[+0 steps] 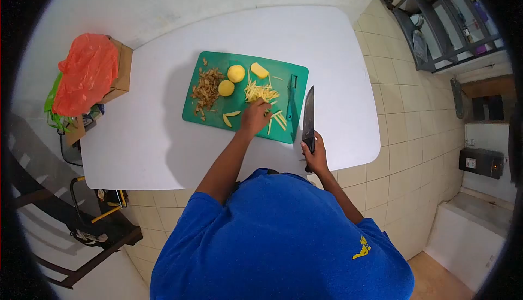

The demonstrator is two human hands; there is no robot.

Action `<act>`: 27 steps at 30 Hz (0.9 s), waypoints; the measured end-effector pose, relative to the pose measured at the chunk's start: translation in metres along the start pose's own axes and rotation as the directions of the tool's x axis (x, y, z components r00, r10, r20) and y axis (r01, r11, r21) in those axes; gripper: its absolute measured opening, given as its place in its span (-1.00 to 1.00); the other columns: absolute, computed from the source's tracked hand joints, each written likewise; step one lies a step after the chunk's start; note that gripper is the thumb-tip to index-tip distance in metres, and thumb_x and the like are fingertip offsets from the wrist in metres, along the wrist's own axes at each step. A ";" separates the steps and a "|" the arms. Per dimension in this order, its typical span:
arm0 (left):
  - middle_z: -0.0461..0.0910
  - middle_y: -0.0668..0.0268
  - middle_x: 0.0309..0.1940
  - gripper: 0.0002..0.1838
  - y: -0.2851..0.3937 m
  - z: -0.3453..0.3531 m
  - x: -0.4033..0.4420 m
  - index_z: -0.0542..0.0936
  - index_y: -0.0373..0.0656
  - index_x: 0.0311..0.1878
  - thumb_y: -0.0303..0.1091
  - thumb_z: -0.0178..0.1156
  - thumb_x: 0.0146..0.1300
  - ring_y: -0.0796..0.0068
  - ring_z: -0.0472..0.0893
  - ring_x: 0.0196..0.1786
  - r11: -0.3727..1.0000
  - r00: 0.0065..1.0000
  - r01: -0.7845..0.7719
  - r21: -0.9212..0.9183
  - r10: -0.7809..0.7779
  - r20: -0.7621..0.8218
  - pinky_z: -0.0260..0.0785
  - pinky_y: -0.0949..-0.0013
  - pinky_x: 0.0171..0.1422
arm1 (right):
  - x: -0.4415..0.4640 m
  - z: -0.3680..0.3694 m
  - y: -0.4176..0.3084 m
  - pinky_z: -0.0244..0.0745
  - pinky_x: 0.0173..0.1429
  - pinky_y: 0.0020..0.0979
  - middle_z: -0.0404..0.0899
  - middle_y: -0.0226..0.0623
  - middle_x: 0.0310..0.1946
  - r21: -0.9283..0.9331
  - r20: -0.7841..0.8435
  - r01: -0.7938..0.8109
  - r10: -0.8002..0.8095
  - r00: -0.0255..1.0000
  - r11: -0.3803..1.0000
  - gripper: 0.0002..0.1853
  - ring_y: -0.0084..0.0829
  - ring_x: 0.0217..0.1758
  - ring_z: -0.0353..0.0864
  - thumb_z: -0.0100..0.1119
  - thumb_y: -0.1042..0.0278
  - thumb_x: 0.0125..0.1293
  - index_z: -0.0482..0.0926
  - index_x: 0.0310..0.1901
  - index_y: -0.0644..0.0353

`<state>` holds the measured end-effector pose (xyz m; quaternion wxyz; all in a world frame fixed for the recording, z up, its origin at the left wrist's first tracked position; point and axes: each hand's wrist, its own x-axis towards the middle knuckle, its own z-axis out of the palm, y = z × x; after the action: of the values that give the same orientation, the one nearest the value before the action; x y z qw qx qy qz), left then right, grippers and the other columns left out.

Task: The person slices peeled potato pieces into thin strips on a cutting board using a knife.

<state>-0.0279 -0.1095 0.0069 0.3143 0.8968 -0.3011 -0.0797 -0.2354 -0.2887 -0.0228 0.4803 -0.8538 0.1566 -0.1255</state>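
Note:
My right hand [317, 155] is wrapped around the black handle of a kitchen knife [309, 112] at the table's front edge, its blade pointing away from me. My left hand [256, 117] is over the green cutting board [239, 123], fingers curled together at some potato strips [278, 120]. Beyond the fingers lies a pile of thin potato strips [260, 92]. A cut potato piece [259, 70] and two peeled potatoes, one farther back [236, 73] and one nearer [226, 87], sit behind. Two potato wedges [228, 118] lie left of the hand.
Brown potato peelings [207, 88] are heaped on the board's left side. A green peeler [292, 95] lies along its right side. At the white table's [144, 136] left end, a red plastic bag [87, 71] rests on a cardboard box [121, 71]. A metal shelf [436, 27] stands at right.

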 end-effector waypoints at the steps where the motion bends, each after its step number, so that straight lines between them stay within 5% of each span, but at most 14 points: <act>1: 0.52 0.26 -0.21 -0.75 0.008 0.005 0.002 0.64 -0.07 -0.16 -0.35 0.35 0.04 0.17 0.55 -0.05 1.000 0.999 -0.002 -0.018 0.003 0.045 0.46 0.15 -0.03 | -0.001 -0.001 -0.002 0.51 -0.32 -0.46 0.44 -0.19 0.00 -0.007 0.019 0.004 -0.004 1.000 1.000 -0.67 -0.51 -0.42 0.54 0.17 0.29 0.34 0.48 -0.02 0.40; 7: 0.54 0.22 -0.26 -0.82 0.018 0.027 0.016 0.65 -0.10 -0.20 -0.34 0.32 0.10 0.13 0.59 -0.15 0.996 0.991 0.066 0.052 -0.071 0.111 0.46 0.14 -0.07 | 0.000 -0.007 -0.006 0.53 -0.31 -0.44 0.26 -0.16 0.22 0.001 0.103 -0.014 0.014 0.995 1.000 -0.66 -0.49 -0.37 0.56 0.17 0.29 0.34 0.47 -0.04 0.44; 9: 0.56 0.21 -0.24 -0.83 0.019 0.027 0.014 0.64 -0.12 -0.21 -0.33 0.30 0.13 0.12 0.60 -0.15 0.995 0.993 0.097 -0.009 -0.096 0.062 0.46 0.17 -0.07 | -0.002 -0.010 -0.013 0.49 -0.16 -0.36 0.31 -0.06 0.18 0.040 0.080 -0.060 0.056 0.995 0.997 -0.67 -0.34 -0.20 0.53 0.18 0.26 0.33 0.50 -0.08 0.41; 10: 0.58 0.20 -0.23 -0.83 0.018 0.026 0.013 0.63 -0.15 -0.21 -0.32 0.30 0.15 0.14 0.60 -0.14 0.990 0.992 0.124 -0.069 -0.123 0.020 0.46 0.19 -0.07 | -0.003 -0.010 -0.021 0.44 -0.01 -0.28 0.36 0.04 0.15 0.069 0.058 -0.101 0.097 0.994 0.992 -0.68 -0.19 -0.02 0.49 0.18 0.23 0.31 0.53 -0.12 0.37; 12: 0.61 0.17 -0.21 -0.82 0.013 0.022 0.007 0.62 -0.19 -0.21 -0.30 0.28 0.19 0.17 0.62 -0.13 0.953 0.970 0.229 -0.198 -0.241 -0.036 0.46 0.22 -0.06 | -0.003 -0.014 -0.029 0.43 0.00 -0.24 0.45 0.07 0.03 0.034 0.078 -0.134 0.131 0.988 0.990 -0.69 -0.13 -0.03 0.50 0.19 0.21 0.31 0.53 -0.13 0.34; 14: 0.63 0.14 -0.20 -0.80 -0.005 0.013 -0.007 0.61 -0.23 -0.21 -0.28 0.26 0.22 0.22 0.63 -0.13 0.865 0.909 0.378 -0.331 -0.415 -0.047 0.46 0.26 -0.05 | -0.003 -0.018 -0.030 0.50 -0.31 -0.32 0.52 -0.06 -0.12 -0.090 0.163 -0.110 0.124 0.979 0.990 -0.69 -0.32 -0.40 0.59 0.19 0.24 0.33 0.47 -0.08 0.34; 17: 0.67 0.21 -0.26 -0.80 -0.047 0.010 -0.030 0.62 -0.15 -0.23 -0.22 0.26 0.21 0.21 0.64 -0.18 0.780 0.836 0.495 -0.384 -0.547 -0.033 0.47 0.18 -0.10 | 0.001 -0.018 -0.056 0.47 -0.25 -0.19 0.55 0.02 -0.33 -0.141 0.286 -0.209 0.242 0.927 0.968 -0.69 -0.10 -0.36 0.60 0.15 0.22 0.35 0.43 -0.05 0.28; 18: 0.67 0.21 -0.26 -0.78 -0.053 0.008 -0.034 0.62 -0.16 -0.21 -0.22 0.26 0.22 0.23 0.64 -0.19 0.783 0.837 0.507 -0.361 -0.547 -0.011 0.47 0.18 -0.11 | 0.002 -0.011 -0.057 0.45 -0.17 -0.11 0.56 0.08 -0.33 -0.134 0.320 -0.147 0.183 0.930 0.980 -0.59 0.03 -0.30 0.59 0.05 0.25 0.40 0.30 0.20 0.22; 21: 0.66 0.21 -0.26 -0.75 -0.065 0.000 -0.040 0.60 -0.18 -0.16 -0.20 0.25 0.22 0.26 0.64 -0.19 0.787 0.825 0.548 -0.285 -0.564 0.028 0.47 0.18 -0.13 | 0.005 0.003 -0.069 0.45 -0.12 -0.11 0.58 0.07 -0.29 -0.095 0.461 -0.081 0.116 0.880 0.992 -0.41 0.03 -0.25 0.60 -0.04 0.34 0.42 0.04 0.42 0.14; 22: 0.66 0.21 -0.27 -0.74 -0.061 -0.006 -0.040 0.60 -0.18 -0.15 -0.21 0.26 0.21 0.24 0.64 -0.19 0.786 0.817 0.562 -0.258 -0.576 0.023 0.47 0.17 -0.14 | 0.011 0.004 -0.081 0.39 0.19 0.00 0.39 0.32 0.14 -0.098 0.566 -0.149 0.178 0.805 0.984 -0.31 0.25 0.11 0.46 -0.13 0.35 0.41 -0.18 0.48 0.06; 27: 0.65 0.17 -0.28 -0.72 -0.058 -0.002 -0.051 0.58 -0.14 -0.11 -0.21 0.29 0.18 0.15 0.64 -0.19 0.889 0.898 0.417 -0.190 -0.435 -0.063 0.47 0.13 -0.17 | 0.019 0.025 -0.099 0.40 0.15 0.06 0.46 0.27 0.05 -0.153 0.541 -0.020 0.101 0.835 0.988 -0.35 0.24 0.04 0.50 -0.13 0.37 0.39 -0.07 0.47 -0.03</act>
<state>-0.0403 -0.0427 -0.0295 0.3803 0.9134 -0.0722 -0.1255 -0.1939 -0.2283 0.0508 0.4472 -0.8804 0.0483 0.1501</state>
